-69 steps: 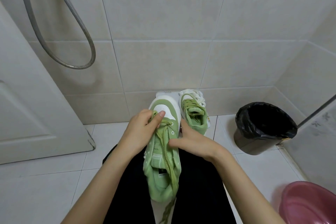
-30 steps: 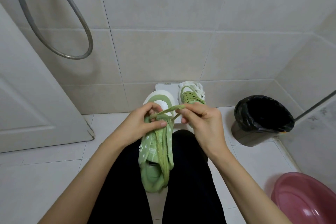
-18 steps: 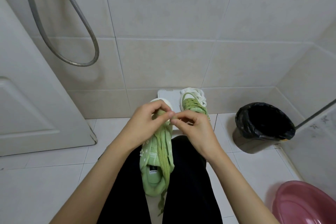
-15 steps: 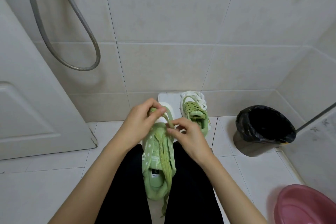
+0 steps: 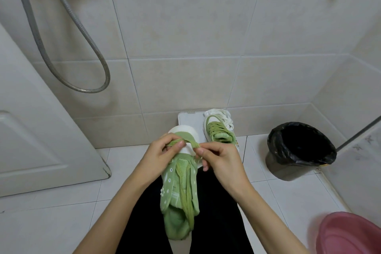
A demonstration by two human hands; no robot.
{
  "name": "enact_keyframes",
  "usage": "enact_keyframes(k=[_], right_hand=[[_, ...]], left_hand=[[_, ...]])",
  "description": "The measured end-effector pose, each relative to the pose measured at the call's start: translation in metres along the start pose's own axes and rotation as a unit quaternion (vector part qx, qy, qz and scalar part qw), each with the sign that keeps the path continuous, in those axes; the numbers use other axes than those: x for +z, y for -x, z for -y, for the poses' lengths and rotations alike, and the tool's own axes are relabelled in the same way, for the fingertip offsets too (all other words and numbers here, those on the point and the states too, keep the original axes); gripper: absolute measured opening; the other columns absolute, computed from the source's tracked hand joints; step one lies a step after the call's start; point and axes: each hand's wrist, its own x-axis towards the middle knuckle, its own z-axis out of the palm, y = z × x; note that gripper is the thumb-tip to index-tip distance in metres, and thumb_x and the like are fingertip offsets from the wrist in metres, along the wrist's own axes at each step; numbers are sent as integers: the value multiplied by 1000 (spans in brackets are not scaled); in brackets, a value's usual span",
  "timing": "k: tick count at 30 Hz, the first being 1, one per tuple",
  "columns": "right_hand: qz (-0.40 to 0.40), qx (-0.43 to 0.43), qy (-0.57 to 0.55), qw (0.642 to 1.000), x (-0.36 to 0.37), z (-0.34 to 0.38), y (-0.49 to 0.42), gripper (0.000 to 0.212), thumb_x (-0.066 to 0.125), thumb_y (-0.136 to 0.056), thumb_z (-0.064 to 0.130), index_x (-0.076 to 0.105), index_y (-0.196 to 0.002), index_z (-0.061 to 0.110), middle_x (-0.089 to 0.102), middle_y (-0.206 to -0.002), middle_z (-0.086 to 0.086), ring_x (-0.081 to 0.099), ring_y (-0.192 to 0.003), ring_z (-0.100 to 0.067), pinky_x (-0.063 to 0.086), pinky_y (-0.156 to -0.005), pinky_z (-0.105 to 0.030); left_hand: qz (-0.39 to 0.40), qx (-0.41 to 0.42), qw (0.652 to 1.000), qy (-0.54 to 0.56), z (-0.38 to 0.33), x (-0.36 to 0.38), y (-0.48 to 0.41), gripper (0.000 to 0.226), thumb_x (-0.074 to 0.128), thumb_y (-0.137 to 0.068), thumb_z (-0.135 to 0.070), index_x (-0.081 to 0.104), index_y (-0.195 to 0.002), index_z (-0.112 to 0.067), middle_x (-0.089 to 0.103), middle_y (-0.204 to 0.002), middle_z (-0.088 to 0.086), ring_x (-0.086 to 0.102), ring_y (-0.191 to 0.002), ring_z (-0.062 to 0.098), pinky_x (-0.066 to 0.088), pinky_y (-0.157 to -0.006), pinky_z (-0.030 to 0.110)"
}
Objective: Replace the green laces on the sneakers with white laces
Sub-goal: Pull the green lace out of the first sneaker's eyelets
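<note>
A green sneaker (image 5: 179, 196) with a white toe cap lies on my lap, toe pointing away. Its green lace (image 5: 186, 194) hangs loose down the tongue toward the heel. Near the toe, my left hand (image 5: 158, 159) pinches a stretch of that lace between thumb and fingers. My right hand (image 5: 218, 161) pinches the same lace just to the right, at the eyelets. The second sneaker (image 5: 219, 132), still laced in green, stands on a white board (image 5: 188, 119) by the wall, with white laces (image 5: 223, 115) bunched at its toe.
A black-lined bin (image 5: 299, 148) stands on the floor at the right. A pink basin (image 5: 350, 233) sits at the lower right corner. A shower hose (image 5: 68, 47) loops down the tiled wall; a white door (image 5: 37, 140) is at the left.
Both hands have gone on working the green lace at the toe end of the sneaker; the right hand moved from the sneaker's side to pinch the lace beside the left. The view shifted slightly.
</note>
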Motion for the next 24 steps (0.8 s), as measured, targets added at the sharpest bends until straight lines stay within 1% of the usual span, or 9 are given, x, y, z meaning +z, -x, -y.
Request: enact_keyframes(k=[3, 6, 9, 12, 15, 16, 19, 21, 24], right_hand=[[-27, -54, -19, 998, -2, 21, 3, 21, 61, -88, -1, 72, -77, 13, 53, -47, 5, 48, -44, -4, 43, -53, -13], [1, -108, 15, 994, -12, 37, -4, 27, 61, -90, 2, 71, -74, 21, 56, -50, 4, 50, -46, -5, 41, -53, -13], [46, -114, 87, 989, -11, 37, -12, 20, 62, -89, 4, 72, -78, 17, 60, -61, 8, 53, -55, -2, 44, -60, -18], [28, -115, 90, 989, -8, 25, -17, 18, 64, -88, 4, 72, -91, 19, 62, -78, 13, 55, -68, 0, 44, -67, -18], [-6, -46, 17, 999, -9, 3, -21, 31, 63, -88, 3, 61, -111, 24, 59, -99, 6, 50, -65, -2, 44, -66, -18], [16, -16, 31, 999, -6, -6, -20, 32, 62, -88, 3, 60, -113, 22, 59, -97, 6, 48, -61, 0, 43, -64, -16], [64, 51, 67, 994, 12, -29, -18, 19, 62, -89, 4, 66, -107, 11, 54, -65, 11, 42, -52, -4, 38, -55, -16], [20, 60, 43, 997, 18, -37, -21, 14, 62, -90, 5, 67, -102, 2, 52, -57, 10, 43, -53, -7, 38, -55, -19], [-23, 49, 17, 998, 19, -35, -24, 8, 62, -89, 2, 68, -90, -3, 53, -47, 13, 44, -47, 0, 36, -51, -14]], left_hand=[[33, 29, 999, -18, -8, 2, 2, 19, 52, -93, -44, 67, -85, -35, 65, -84, -9, 58, -78, 2, 44, -70, 15], [67, 41, 996, -37, -18, 8, 1, 25, 50, -87, -55, 65, -92, -36, 61, -84, 5, 54, -76, 12, 44, -70, 24], [121, 23, 992, 1, -25, 17, -1, 19, 71, -80, -39, 66, -96, -32, 57, -84, 15, 53, -78, 13, 49, -77, 25], [31, 42, 996, -75, -23, 22, -6, 13, 69, -85, -22, 67, -75, -30, 56, -63, -12, 51, -60, 0, 41, -59, 14], [-53, 8, 995, -84, -18, 13, -13, 24, 65, -87, -29, 65, -68, -15, 60, -58, -5, 55, -54, 8, 41, -53, 23], [-64, 5, 994, -85, -17, 9, -15, 27, 65, -87, -31, 64, -65, -15, 61, -57, -6, 54, -52, 6, 40, -52, 19], [-69, 3, 996, -59, -14, 7, -19, 26, 63, -88, -30, 65, -63, -21, 62, -55, -11, 51, -49, -4, 39, -53, 9], [-81, -11, 996, -20, -8, 10, -21, 21, 61, -89, -32, 68, -71, -23, 58, -52, -8, 52, -49, 0, 42, -54, 12], [-109, -47, 993, 3, 3, 10, -22, 23, 57, -93, -30, 67, -79, -16, 50, -45, -8, 44, -43, 3, 37, -46, 15]])
